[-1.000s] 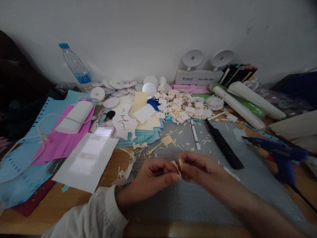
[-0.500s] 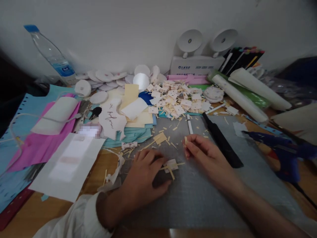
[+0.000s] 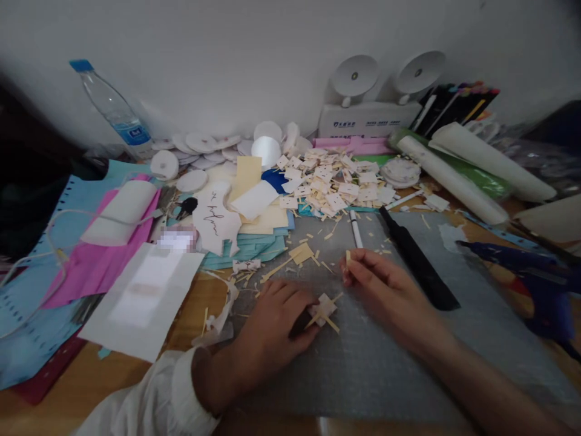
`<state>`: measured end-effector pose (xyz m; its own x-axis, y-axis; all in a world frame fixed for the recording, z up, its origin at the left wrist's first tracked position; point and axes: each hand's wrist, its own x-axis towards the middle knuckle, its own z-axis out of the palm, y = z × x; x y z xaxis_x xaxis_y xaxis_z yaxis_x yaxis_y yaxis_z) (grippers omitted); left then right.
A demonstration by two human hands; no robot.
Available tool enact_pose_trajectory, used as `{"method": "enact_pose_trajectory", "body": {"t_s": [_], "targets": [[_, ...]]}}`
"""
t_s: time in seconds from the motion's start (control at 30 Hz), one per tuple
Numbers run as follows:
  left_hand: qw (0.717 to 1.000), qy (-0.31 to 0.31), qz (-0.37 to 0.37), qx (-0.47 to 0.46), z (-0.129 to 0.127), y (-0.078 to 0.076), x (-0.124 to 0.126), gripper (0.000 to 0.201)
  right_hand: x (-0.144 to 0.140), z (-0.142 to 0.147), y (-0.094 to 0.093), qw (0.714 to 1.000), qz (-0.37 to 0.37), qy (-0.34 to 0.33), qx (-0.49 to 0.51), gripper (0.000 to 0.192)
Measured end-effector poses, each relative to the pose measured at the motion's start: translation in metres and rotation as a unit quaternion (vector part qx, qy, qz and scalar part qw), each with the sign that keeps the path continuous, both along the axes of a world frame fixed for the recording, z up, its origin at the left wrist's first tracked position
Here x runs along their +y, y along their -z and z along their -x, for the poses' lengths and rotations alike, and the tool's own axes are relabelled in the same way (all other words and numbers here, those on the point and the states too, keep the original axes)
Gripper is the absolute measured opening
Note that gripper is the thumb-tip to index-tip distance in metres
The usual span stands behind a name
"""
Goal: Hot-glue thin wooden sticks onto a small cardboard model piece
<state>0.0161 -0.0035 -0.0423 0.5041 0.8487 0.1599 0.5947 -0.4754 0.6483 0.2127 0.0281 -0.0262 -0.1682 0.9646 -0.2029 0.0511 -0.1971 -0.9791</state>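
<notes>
I saw a small paper tag [image 3: 325,306] with thin strips [image 3: 330,322] crossing it, lying on the grey mat [image 3: 390,375]. My left hand [image 3: 276,324] lay flat on the mat and its fingertips pressed the tag down. My right hand [image 3: 385,284] pinched a tiny yellow strip [image 3: 348,257] just above the mat, near the tag. A white pen [image 3: 356,227] and a black knife [image 3: 420,263] lay behind my hands. A pile of tags [image 3: 338,184] sat farther back on the counter [image 3: 59,406].
</notes>
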Motion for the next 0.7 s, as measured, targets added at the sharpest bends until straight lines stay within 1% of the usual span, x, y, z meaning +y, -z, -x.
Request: {"method": "enact_pose_trajectory", "body": {"t_s": [0.07, 0.17, 0.27, 0.37, 0.5, 0.6, 0.7], "targets": [[1.000, -0.004, -0.003, -0.012, 0.000, 0.001, 0.000, 0.022, 0.000, 0.001, 0.000, 1.000, 0.003, 0.005, 0.018, 0.024], [0.999, -0.025, 0.000, -0.028, 0.001, 0.002, 0.000, 0.022, 0.001, 0.001, 0.000, 0.996, 0.026, 0.012, 0.083, 0.021], [0.996, -0.061, 0.008, -0.058, 0.004, 0.002, 0.001, 0.022, 0.001, -0.001, -0.002, 0.988, 0.049, 0.033, 0.144, 0.016], [0.987, -0.106, 0.031, -0.115, 0.005, -0.001, 0.002, 0.020, 0.001, -0.001, -0.005, 0.985, 0.057, 0.043, 0.158, 0.015], [0.957, -0.163, 0.102, -0.216, 0.005, -0.006, 0.003, 0.017, -0.003, 0.000, -0.010, 0.986, 0.070, -0.009, 0.149, 0.017], [0.940, -0.158, 0.135, -0.272, 0.005, -0.007, 0.003, 0.017, -0.006, 0.001, -0.012, 0.989, 0.075, -0.057, 0.117, 0.018], [0.941, -0.140, 0.125, -0.280, 0.005, -0.008, 0.003, 0.017, -0.008, 0.001, -0.011, 0.990, 0.073, -0.092, 0.078, 0.019]]}}
